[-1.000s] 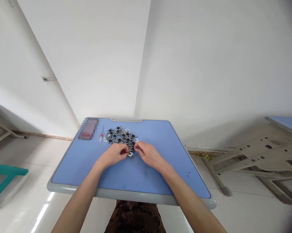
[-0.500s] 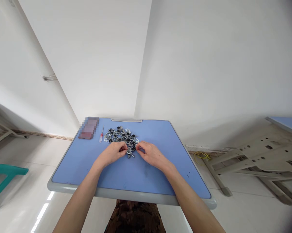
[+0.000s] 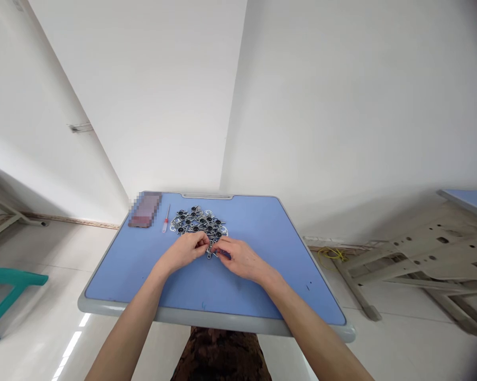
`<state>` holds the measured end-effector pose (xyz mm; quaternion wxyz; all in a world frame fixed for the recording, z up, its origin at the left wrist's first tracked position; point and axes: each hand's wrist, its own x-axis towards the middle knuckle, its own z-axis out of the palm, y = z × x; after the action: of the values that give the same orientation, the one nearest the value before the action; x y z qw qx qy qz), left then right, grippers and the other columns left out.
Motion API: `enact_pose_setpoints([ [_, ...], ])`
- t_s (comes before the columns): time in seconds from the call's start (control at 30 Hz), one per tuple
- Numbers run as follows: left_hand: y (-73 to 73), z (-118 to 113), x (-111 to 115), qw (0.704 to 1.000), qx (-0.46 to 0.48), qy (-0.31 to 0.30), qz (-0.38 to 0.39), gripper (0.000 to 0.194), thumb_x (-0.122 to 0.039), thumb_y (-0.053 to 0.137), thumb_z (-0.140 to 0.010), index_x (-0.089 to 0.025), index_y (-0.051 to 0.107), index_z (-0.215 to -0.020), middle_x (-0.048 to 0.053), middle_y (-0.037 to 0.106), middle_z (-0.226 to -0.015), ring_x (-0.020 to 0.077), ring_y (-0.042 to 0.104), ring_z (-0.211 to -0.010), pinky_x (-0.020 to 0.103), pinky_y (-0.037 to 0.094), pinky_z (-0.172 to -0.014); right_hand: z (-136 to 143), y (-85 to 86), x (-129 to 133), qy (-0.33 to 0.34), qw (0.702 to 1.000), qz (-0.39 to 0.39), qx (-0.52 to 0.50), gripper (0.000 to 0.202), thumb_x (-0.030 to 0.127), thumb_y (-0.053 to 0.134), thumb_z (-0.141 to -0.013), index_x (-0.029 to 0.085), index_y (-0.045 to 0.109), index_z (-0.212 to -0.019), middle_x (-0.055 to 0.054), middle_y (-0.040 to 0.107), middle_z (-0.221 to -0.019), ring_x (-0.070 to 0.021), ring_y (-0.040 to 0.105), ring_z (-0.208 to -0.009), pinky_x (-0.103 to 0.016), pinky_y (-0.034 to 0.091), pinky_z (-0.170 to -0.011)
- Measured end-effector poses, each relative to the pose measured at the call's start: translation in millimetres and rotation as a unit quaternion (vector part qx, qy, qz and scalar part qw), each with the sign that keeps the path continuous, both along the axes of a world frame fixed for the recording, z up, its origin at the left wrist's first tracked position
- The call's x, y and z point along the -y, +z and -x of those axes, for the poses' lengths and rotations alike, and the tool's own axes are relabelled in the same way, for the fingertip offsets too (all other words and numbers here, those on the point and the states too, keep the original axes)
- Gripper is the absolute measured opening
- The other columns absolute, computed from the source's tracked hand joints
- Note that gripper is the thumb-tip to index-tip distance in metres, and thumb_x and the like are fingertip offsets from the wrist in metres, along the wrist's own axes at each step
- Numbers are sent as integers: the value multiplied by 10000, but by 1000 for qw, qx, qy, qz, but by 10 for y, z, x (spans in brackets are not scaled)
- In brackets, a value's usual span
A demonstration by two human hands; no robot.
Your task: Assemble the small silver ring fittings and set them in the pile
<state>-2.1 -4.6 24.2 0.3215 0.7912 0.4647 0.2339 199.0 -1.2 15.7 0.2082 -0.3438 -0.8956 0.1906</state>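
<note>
A pile of small metal parts with black round discs (image 3: 196, 228) lies on the blue desk top (image 3: 254, 217). At the pile's near edge is one small silver metal part (image 3: 209, 255), partly hidden by my fingers. My left hand (image 3: 186, 248) is closed in a pinch at this part's left side. From the right, my right hand (image 3: 240, 257) has its thumb and fingers closed on the same part. The two hands' fingertips nearly meet there. How the part is built between the fingers is too small to tell.
Left of the pile lies a screwdriver (image 3: 166, 219) with a clear and red handle. A blurred-out flat phone-like object (image 3: 145, 210) sits at the desk's far left corner. A green stool (image 3: 12, 280) stands at left, another desk (image 3: 424, 259) at right, and a wall behind.
My right hand has moved left and slightly nearer, from the pile's right edge to the metal part at my left fingertips. My left hand has stayed nearly in place.
</note>
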Motion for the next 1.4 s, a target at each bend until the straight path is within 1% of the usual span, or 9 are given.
enact_pose_setpoints([
  [0.23, 0, -62, 11, 997, 29, 13, -73, 96, -159, 451, -822, -180, 535, -781, -20, 545, -713, 110, 487, -650, 209, 379, -587, -109, 79, -44, -60, 997, 44, -12, 197, 99, 462, -801, 201, 561, -938, -39, 628, -921, -157, 572, -784, -282, 441, -700],
  [0.4, -64, -203, 33, 974, -20, -28, -225, 120, -132, 441, -865, -179, 549, -841, 21, 582, -839, 145, 514, -801, 262, 410, -728, -140, 117, -64, -68, 996, 60, 15, 183, 98, 456, -794, 191, 547, -922, -40, 639, -892, -167, 578, -788, -286, 431, -696],
  [0.53, -140, -310, 29, 954, -86, -64, -279, 129, -129, 428, -885, -177, 546, -867, 31, 587, -861, 157, 513, -811, 295, 412, -770, -137, 152, -63, -80, 993, 79, 35, 165, 97, 459, -783, 190, 541, -892, -39, 643, -877, -168, 579, -774, -275, 417, -674],
  [0.7, -206, -366, 22, 943, -143, -71, -291, 124, -107, 432, -875, -169, 539, -878, 41, 583, -879, 169, 516, -820, 312, 421, -768, -138, 126, -65, -81, 993, 80, 38, 165, 99, 445, -782, 189, 519, -899, -40, 638, -872, -164, 568, -750, -267, 405, -649],
  [0.93, -223, -350, 8, 943, -142, -62, -293, 112, -139, 439, -885, -172, 545, -901, 46, 593, -899, 183, 520, -845, 318, 435, -773, -108, 86, -70, -78, 993, 82, 31, 215, 89, 460, -773, 189, 515, -955, -47, 639, -895, -174, 576, -773, -274, 412, -664],
  [1.07, -192, -328, 4, 949, -99, -53, -294, 135, -144, 423, -894, -180, 553, -897, 39, 598, -883, 175, 522, -832, 313, 436, -774, -92, 98, -73, -80, 993, 88, 18, 214, 103, 487, -781, 184, 528, -975, -48, 645, -908, -177, 584, -799, -280, 421, -687],
  [1.2, -118, -245, -17, 955, -26, 4, -294, 160, -123, 416, -881, -185, 562, -899, 37, 593, -849, 168, 526, -812, 316, 435, -762, -116, 119, -91, -112, 989, 98, -15, 188, 168, 519, -800, 197, 548, -984, -36, 647, -896, -169, 590, -802, -278, 428, -693],
  [1.3, -64, -159, -31, 958, 29, 50, -281, 152, -105, 446, -847, -183, 569, -890, 32, 573, -816, 160, 527, -788, 302, 439, -734, -135, 144, -99, -136, 986, 87, -39, 105, 217, 508, -821, 199, 577, -898, -20, 640, -833, -148, 574, -726, -265, 416, -655],
  [1.4, -27, -86, -26, 969, 40, 46, -240, 153, -105, 480, -817, -186, 578, -902, 33, 568, -839, 156, 532, -792, 302, 439, -747, -128, 166, -83, -118, 988, 86, -47, 99, 239, 505, -826, 199, 594, -812, 2, 621, -758, -123, 537, -651, -249, 397, -617],
])
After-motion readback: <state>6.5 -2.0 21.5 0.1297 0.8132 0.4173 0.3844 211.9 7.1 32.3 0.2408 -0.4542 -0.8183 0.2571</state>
